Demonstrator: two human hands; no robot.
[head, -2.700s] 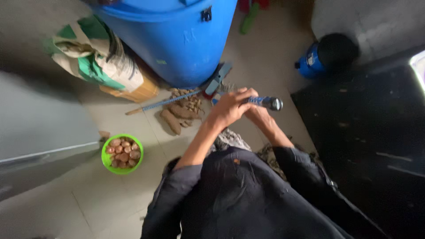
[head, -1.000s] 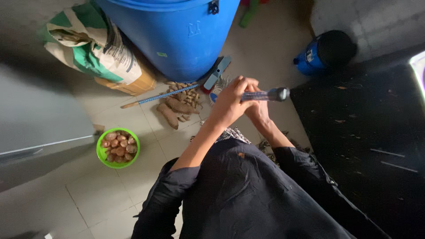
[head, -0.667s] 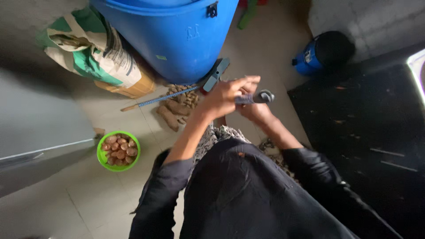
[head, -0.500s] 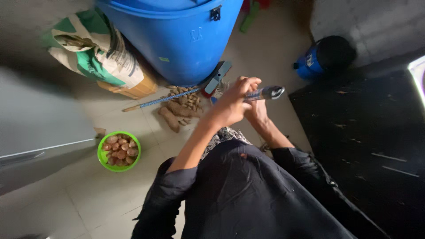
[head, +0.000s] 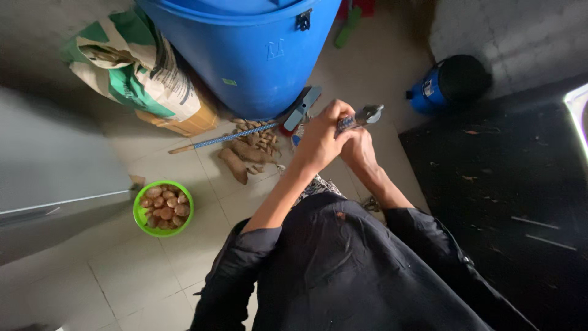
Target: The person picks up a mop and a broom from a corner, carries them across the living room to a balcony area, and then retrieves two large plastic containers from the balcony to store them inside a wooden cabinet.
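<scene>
Both my hands are held together in front of my chest, above the tiled floor. My left hand [head: 320, 140] is wrapped around the handle of a slim tool [head: 360, 117] with a blue patterned grip and a grey metal head that points right. My right hand [head: 360, 151] lies against the left hand from the right, just under the tool, its fingers closed at the handle. Below the hands, a pile of brown dried pods [head: 250, 150] lies on the floor. My dark sleeves and dark top fill the lower middle of the view.
A big blue barrel [head: 245, 49] stands at the top, with a printed sack [head: 138, 70] left of it. A green bowl of brown round pieces [head: 163, 208] sits on the floor at left. A long stick [head: 223, 138], a blue container with a black lid [head: 450, 83] and a dark counter [head: 508, 202] are nearby.
My hands stay together on the tool, which has bobbed slightly down and back up. The view has shifted a little; nothing on the floor has moved.
</scene>
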